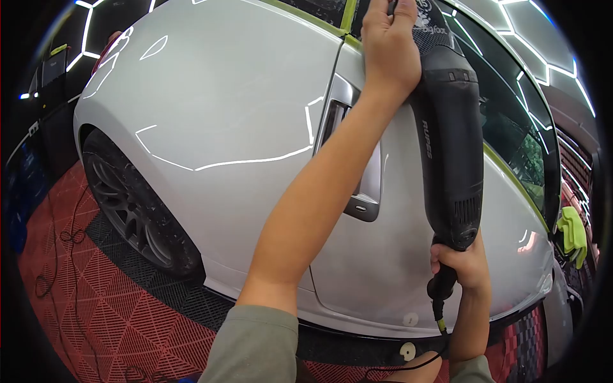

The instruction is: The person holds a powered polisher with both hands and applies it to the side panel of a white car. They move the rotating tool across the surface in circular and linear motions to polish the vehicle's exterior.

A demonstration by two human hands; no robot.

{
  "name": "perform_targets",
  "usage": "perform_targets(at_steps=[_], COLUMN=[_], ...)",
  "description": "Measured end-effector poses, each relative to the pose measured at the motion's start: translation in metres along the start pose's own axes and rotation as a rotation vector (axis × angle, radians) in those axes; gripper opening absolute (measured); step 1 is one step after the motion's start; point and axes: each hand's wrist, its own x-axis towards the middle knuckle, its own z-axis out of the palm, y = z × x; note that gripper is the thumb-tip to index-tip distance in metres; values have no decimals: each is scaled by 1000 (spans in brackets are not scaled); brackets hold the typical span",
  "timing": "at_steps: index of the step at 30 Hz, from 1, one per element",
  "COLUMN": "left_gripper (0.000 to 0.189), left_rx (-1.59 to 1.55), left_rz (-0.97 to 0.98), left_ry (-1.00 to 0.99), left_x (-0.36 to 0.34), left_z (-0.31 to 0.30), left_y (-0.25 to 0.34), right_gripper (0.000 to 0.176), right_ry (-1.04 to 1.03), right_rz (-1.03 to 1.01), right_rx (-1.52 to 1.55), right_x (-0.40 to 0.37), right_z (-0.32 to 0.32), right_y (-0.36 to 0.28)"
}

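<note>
A black electric polisher (452, 147) with "RUPES" and "Bigfoot" lettering runs lengthwise up the view in front of a silver-white car door (377, 255). At the top edge, my left hand (393, 54) is closed around its front end, the fingertips partly cut off by the frame. My right hand (465, 263) wraps the rear end of the body, just above the point where the power cord (439, 309) leaves it. The polisher's pad is out of view. Behind my left forearm lies the chrome door handle (363, 191), partly covered.
Green masking tape (507, 172) lines the window edges. A dark wheel (131, 204) stands at left on red and black floor tiles (147, 319). Cords (54, 268) lie on the floor. Bright green cloth (572, 236) hangs at right, near another car.
</note>
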Motion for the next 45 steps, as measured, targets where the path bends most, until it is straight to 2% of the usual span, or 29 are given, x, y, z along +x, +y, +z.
perform_targets(at_steps=[2,3,5,8,11,13,14,17,18,21,24,25,27,29,30,35,37,39,43,45], left_gripper=[31,30,29,29,31,33,34,35,36,35,35,35,34,33,33,34,35,35,28,26], left_rx=[177,120,-12,61,73,-126,-98,83,82,228,124,143,-62,-158,-135,-116,149,161,-186,-103], left_rz=[47,129,-7,-24,41,-8,-45,67,-3,193,50,34,-6,-41,-45,-94,37,18,-54,-127], left_ry=[-17,25,-37,-27,-89,-133,-146,-128,-99,-111,-145,-114,-207,-188,-196,-175,-130,-126,-144,-124], left_x=[9,13,17,28,34,33,31,27,25,21,24,27,34,33,31,4,-15,-34,-82,-109], left_z=[-12,-13,-23,-35,-38,-35,-38,-33,-32,-26,-30,-31,-36,-36,-37,-18,-6,3,12,11], left_y=[5,6,13,12,18,24,28,23,20,10,10,13,20,24,26,14,12,12,1,11], right_gripper=[74,77,84,94,98,100,100,101,101,101,102,102,102,102,102,105,107,106,100,97], right_ry=[-16,-12,-17,-53,-87,-103,-98,-69,-62,-35,-28,-42,-73,-82,-79,-57,-38,-33,-38,-31], right_rz=[-8,-25,-50,-65,-74,-88,-92,-102,-94,-59,-55,-68,-96,-124,-135,-149,-112,-67,10,25], right_rx=[12,-7,-27,-13,30,31,31,38,33,19,51,59,72,76,75,98,85,90,77,61], right_x=[4,6,10,15,18,19,18,14,11,4,4,6,13,14,13,-6,-19,-32,-60,-73], right_z=[12,17,28,37,42,44,46,44,42,38,42,43,47,48,50,35,29,18,-1,-7], right_y=[-12,-16,-23,-30,-32,-33,-34,-28,-24,-18,-18,-20,-25,-28,-30,-6,4,22,61,82])
